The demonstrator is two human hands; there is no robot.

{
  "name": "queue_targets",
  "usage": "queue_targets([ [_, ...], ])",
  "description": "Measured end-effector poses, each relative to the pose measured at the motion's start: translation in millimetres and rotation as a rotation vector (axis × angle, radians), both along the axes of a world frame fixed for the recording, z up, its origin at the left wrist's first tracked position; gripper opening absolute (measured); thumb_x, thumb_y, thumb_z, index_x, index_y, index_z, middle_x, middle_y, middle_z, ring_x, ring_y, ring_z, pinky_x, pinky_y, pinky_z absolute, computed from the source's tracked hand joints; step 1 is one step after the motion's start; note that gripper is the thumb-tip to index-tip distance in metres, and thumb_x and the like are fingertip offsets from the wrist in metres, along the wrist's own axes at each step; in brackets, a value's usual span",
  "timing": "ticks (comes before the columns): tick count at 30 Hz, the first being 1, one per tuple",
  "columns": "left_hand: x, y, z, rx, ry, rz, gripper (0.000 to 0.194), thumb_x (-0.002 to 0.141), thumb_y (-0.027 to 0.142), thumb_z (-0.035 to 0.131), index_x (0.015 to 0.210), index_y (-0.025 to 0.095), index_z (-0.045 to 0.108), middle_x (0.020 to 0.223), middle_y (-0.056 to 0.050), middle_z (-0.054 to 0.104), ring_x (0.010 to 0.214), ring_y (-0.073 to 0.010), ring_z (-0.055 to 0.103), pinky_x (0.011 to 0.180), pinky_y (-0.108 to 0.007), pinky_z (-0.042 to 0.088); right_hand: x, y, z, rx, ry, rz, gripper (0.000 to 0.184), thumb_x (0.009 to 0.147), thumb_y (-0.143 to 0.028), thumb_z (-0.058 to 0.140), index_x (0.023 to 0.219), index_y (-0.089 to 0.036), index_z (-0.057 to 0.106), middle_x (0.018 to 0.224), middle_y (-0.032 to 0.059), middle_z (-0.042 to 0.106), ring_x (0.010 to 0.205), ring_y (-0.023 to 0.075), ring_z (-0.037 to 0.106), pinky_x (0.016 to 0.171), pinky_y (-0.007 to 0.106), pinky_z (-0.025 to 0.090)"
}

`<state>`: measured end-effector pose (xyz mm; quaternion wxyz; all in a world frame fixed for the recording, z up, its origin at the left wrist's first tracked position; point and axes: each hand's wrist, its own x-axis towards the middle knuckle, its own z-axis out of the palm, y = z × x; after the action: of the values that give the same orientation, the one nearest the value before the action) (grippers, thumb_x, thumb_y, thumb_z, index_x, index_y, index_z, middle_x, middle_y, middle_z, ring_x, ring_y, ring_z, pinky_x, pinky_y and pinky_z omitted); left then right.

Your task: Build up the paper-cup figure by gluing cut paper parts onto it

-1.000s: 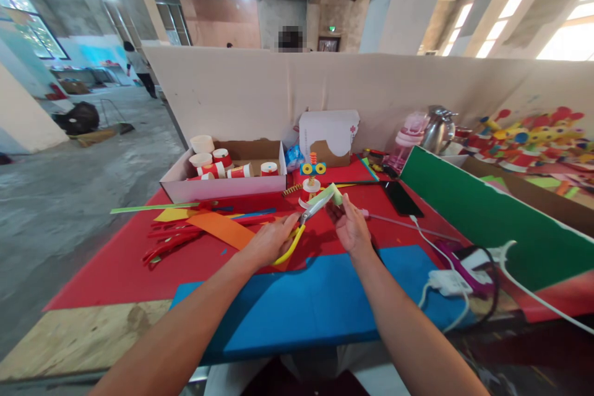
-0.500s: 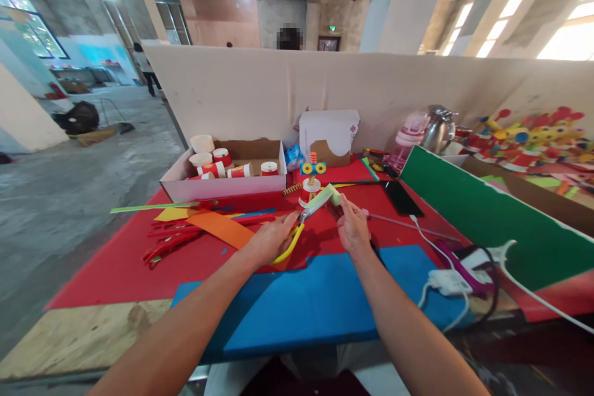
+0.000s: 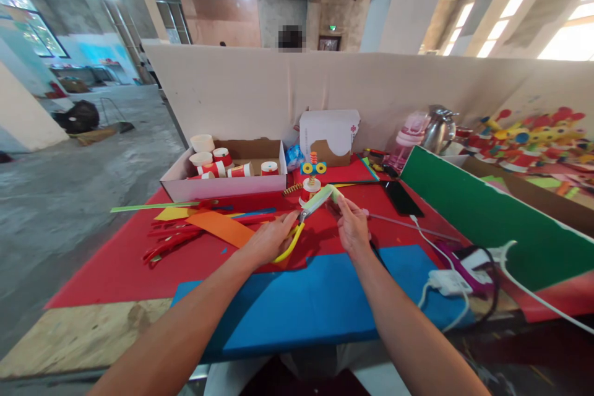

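Observation:
My left hand [image 3: 275, 236] is closed around yellow-handled scissors [image 3: 293, 246] near their pivot, one handle loop showing below the fingers. The blades point up and right, lying along a light green paper strip [image 3: 320, 197]. Its far end bends down into my right hand [image 3: 352, 223], which pinches it between thumb and fingers. Just behind the strip stands a small figure [image 3: 314, 169] with a white cup base, yellow ring eyes and an orange coiled top. Left of my left hand lies an orange paper strip [image 3: 220, 229].
At the back left, a white box [image 3: 223, 188] holds several paper cups. Red and yellow paper pieces [image 3: 174, 238] lie at left. A phone [image 3: 403, 198] with a white cable, a green panel [image 3: 492, 216] and a power strip [image 3: 477, 281] are at right. Blue sheet [image 3: 288, 309] covers the front.
The strip's end has shifted slightly at my right hand's fingertips. Both hands and the scissors stay nearly in place. A person in the left background has moved mostly behind the white partition.

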<state>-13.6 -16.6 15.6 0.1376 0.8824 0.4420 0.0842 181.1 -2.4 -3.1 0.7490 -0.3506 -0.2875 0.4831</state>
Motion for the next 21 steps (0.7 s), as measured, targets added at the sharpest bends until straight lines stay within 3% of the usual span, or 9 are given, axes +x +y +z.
queue_targets([
  [6,-0.6,-0.6,2.6,0.0,-0.007,0.0,0.044,0.09,0.023,0.036,0.133,0.018,0.031,0.126,-0.016,0.055,0.098,-0.0254,0.064,0.075,-0.033,0.05,-0.1,-0.6,0.1,-0.001,-0.028,0.005,0.029,0.052,-0.04,0.084,0.074,-0.023,0.075,0.079,-0.0017,0.075,0.077,0.0187,0.069,0.083,0.036,0.056],
  [12,-1.2,-0.4,1.9,0.001,0.014,0.003,0.043,0.09,0.023,0.036,0.133,0.018,0.033,0.108,-0.013,0.063,0.09,-0.023,0.065,0.071,-0.03,0.049,0.5,0.0,-0.1,-0.006,0.023,0.013,0.027,0.053,-0.036,0.084,0.073,-0.021,0.074,0.079,-0.0008,0.075,0.075,0.0175,0.069,0.082,0.034,0.056],
  [17,-0.2,-2.1,3.8,0.013,0.024,-0.003,0.044,0.09,0.023,0.035,0.133,0.019,0.032,0.116,-0.014,0.06,0.092,-0.0233,0.065,0.071,-0.031,0.049,2.8,0.3,0.3,-0.052,0.109,0.061,0.021,0.059,-0.036,0.082,0.07,-0.021,0.071,0.077,0.0007,0.075,0.071,0.0169,0.069,0.08,0.034,0.057],
  [21,0.4,-3.1,5.8,0.004,0.033,0.007,0.044,0.089,0.022,0.035,0.133,0.019,0.032,0.123,-0.015,0.057,0.092,-0.0233,0.064,0.071,-0.031,0.05,2.4,0.6,-1.0,-0.051,0.079,0.049,0.022,0.056,-0.033,0.083,0.07,-0.02,0.072,0.077,0.0006,0.075,0.074,0.0177,0.069,0.082,0.035,0.056],
])
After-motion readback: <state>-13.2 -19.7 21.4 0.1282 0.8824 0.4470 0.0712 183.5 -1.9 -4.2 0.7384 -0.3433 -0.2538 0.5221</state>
